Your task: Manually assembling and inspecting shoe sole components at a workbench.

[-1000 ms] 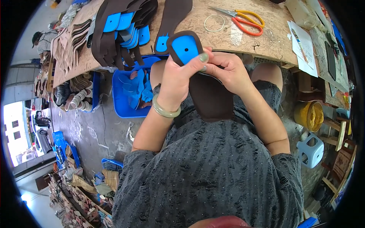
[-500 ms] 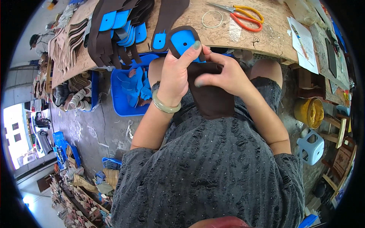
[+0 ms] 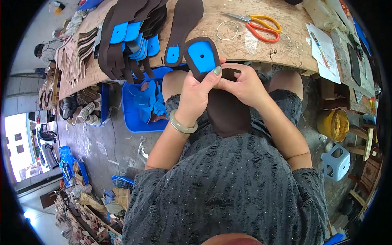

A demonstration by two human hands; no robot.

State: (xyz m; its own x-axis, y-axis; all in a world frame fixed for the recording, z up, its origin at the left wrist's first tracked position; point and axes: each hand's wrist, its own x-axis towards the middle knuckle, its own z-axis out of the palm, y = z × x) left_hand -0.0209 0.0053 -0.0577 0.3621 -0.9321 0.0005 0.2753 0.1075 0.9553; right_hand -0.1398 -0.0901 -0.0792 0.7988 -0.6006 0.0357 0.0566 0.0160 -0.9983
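A dark brown insole [image 3: 228,116] is bent in my hands, its wide end hanging toward my lap. On its heel end, tilted up toward the bench, sits a blue heel pad [image 3: 200,65] with a small dark hole. My left hand [image 3: 194,98] grips the insole just below the pad, thumb on top. My right hand [image 3: 249,87] pinches the middle, fingers partly hidden behind it. Beyond them, another brown insole [image 3: 187,20] with a blue heel piece lies on the bench, beside a stack of brown insoles [image 3: 116,51] with blue heel pads.
Scissors [image 3: 261,28] with yellow and red handles and a rubber band [image 3: 217,32] lie on the wooden bench [image 3: 228,47]. Under it stands a blue bin [image 3: 132,125] of blue scraps. To the right are a yellow bucket [image 3: 324,122] and a pale blue stool [image 3: 337,159].
My right thumb has closed in onto the insole, next to my left thumb. My left thumb has slid down off the blue pad, leaving more of it showing.
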